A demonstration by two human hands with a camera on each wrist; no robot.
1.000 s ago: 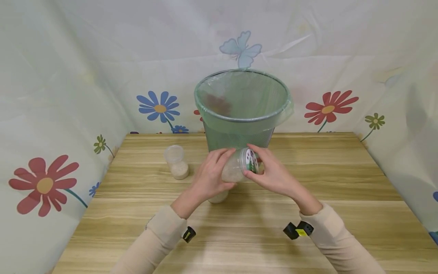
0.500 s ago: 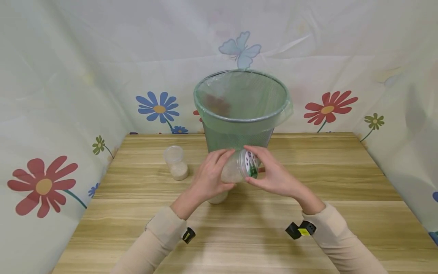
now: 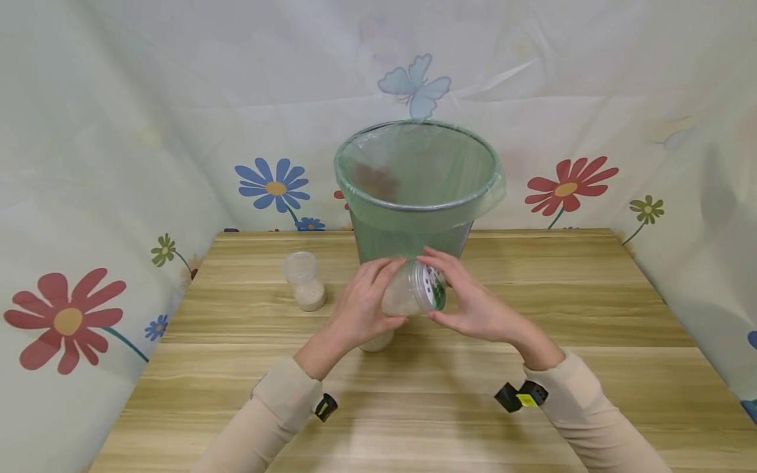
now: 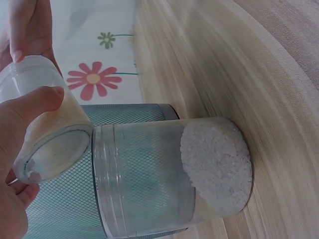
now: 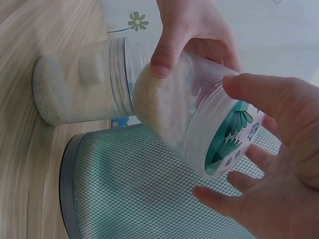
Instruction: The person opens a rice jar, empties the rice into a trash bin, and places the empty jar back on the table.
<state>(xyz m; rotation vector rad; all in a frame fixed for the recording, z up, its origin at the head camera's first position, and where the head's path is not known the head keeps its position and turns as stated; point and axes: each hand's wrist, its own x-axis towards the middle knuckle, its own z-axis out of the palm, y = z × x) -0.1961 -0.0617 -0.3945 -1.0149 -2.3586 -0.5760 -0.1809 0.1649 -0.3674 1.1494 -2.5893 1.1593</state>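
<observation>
My left hand point(image 3: 363, 299) grips the body of a clear plastic jar point(image 3: 401, 297) with pale, rice-like grains inside. Tipped on its side above the table, the jar turns its lid to the right. My right hand point(image 3: 476, 307) curves round this lid point(image 3: 438, 289), which bears a green, white and dark print. In the right wrist view, the thumb lies at the lid's edge and the other fingers point(image 5: 214, 196) spread past its lower side. Upright below the held jar stands a second clear jar point(image 4: 219, 169), grains at its bottom, mostly hidden by my left hand in the head view.
A third clear container point(image 3: 307, 289) with grains stands on the wooden table point(image 3: 568, 295), left of my hands. Behind the held jar is a tall mesh bin point(image 3: 414, 233) lined with a green bag point(image 3: 497, 190). A flower-printed sheet point(image 3: 568, 131) surrounds the table.
My right hand has shifted slightly to the right and its fingers have moved on the lid, whose printed face shows at a different angle. My left hand stays in place.
</observation>
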